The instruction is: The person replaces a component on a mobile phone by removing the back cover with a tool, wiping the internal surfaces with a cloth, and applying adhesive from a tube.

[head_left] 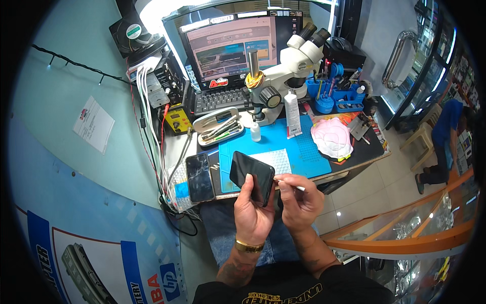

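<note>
A black smartphone is tilted in my left hand, with the thumb along its near side. At the phone's right edge, my right hand pinches a slim white tool; its tip is too small to make out. On the bench to the left lies a second dark phone. Behind the held phone is a blue work mat with a white gridded pad on it.
An open tool case, small bottle, white tube and pink cloth surround a microscope. A laptop, cables and blue organizer stand behind. At right, another person bends near a plastic chair.
</note>
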A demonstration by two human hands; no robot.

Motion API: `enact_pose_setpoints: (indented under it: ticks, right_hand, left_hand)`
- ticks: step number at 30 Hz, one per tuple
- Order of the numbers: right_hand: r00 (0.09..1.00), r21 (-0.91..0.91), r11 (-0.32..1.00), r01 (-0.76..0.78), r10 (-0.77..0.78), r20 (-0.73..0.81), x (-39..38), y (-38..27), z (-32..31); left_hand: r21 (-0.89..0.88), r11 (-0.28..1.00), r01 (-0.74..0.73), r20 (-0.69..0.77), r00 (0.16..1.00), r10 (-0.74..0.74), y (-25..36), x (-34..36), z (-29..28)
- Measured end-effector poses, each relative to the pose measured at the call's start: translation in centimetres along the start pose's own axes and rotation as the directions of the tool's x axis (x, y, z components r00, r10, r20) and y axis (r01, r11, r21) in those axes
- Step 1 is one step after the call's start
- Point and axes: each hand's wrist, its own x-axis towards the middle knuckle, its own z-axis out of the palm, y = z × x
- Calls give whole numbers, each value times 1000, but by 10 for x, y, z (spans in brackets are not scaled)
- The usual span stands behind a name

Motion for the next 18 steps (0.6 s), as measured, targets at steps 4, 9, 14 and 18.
enact_pose_setpoints:
  ticks: [4,9,14,18]
  right_hand:
    - [995,-110,989,102,-99,35,3,-1,2]
    - [993,-117,986,119,-117,24,0,2,4]
    - [1000,67,998,-6,7,-16,-3,4,3]
    - [1000,56,998,8,-7,-12,0,2,3]
  left_hand:
    - [-18,999,-26,-46,999,25,1,0,-3]
    - [-34,999,-3,-41,999,2,3,2,-5]
    - [4,1000,28,-28,999,-28,5,2,-9]
    - [-27,998,48,0,999,-48,4,2,-9]
